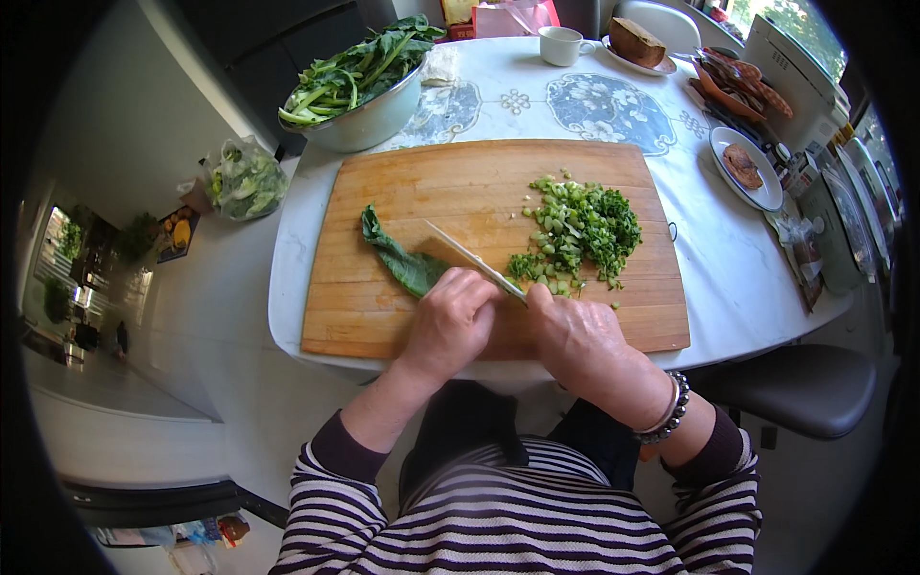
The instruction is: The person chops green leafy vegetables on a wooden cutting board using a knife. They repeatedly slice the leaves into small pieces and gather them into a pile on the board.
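On a wooden cutting board (402, 180), my left hand (454, 316) presses down on a long green leaf (406, 264), its fingers curled over the stem end. The leaf's tip stretches away to the upper left. My right hand (586, 334) grips a kitchen knife (471, 255) by its handle, which the fingers hide. The blade slants to the upper left, close beside my left fingers, with a bit of green showing under it. To the right of the blade lies a heap of chopped greens (586, 230), pale stem pieces mixed with dark leaf bits.
A basin (374, 118) heaped with leafy greens (359, 72) stands at the table's back left. Farther back are a white cup (562, 47) and a brown loaf (637, 42) on a plate. A plate (751, 194) with a brown food piece and several packages line the right side.
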A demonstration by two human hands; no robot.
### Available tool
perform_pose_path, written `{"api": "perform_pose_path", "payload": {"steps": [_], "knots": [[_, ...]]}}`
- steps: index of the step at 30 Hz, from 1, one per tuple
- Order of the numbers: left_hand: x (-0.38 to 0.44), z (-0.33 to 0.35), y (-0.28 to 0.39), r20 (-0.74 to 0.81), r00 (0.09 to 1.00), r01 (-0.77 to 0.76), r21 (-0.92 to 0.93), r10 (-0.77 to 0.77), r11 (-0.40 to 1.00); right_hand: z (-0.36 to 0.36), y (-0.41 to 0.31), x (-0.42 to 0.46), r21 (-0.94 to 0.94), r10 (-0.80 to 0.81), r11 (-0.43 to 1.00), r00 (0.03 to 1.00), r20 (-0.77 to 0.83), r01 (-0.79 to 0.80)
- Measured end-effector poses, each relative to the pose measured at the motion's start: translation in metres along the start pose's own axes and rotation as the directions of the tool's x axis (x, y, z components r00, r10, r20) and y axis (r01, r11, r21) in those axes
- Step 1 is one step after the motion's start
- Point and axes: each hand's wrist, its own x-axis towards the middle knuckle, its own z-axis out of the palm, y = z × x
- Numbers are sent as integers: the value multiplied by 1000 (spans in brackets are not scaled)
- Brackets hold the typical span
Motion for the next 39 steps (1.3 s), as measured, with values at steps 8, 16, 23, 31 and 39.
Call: {"api": "perform_pose_path", "payload": {"steps": [8, 16, 23, 31, 39], "knots": [[1, 1, 1, -23, 1000, -19, -34, 19, 999, -22, 15, -20, 94, 89, 990, 987, 135, -102], [-2, 1, 0, 7, 1000, 26, 12, -26, 1000, -23, 6, -29, 163, 60, 983, 990, 125, -80], [-1, 1, 1, 2, 1000, 18, 13, -18, 1000, -13, 1, -34, 58, 38, 997, 998, 52, -41], [-1, 0, 1, 2, 1000, 7, 11, -7, 1000, -8, -5, -22, -33, 20, 999, 999, 30, -19], [-1, 0, -1, 12, 1000, 14, 17, -14, 1000, -7, -7, -16, -79, 9, 997, 999, 39, -6]]}}
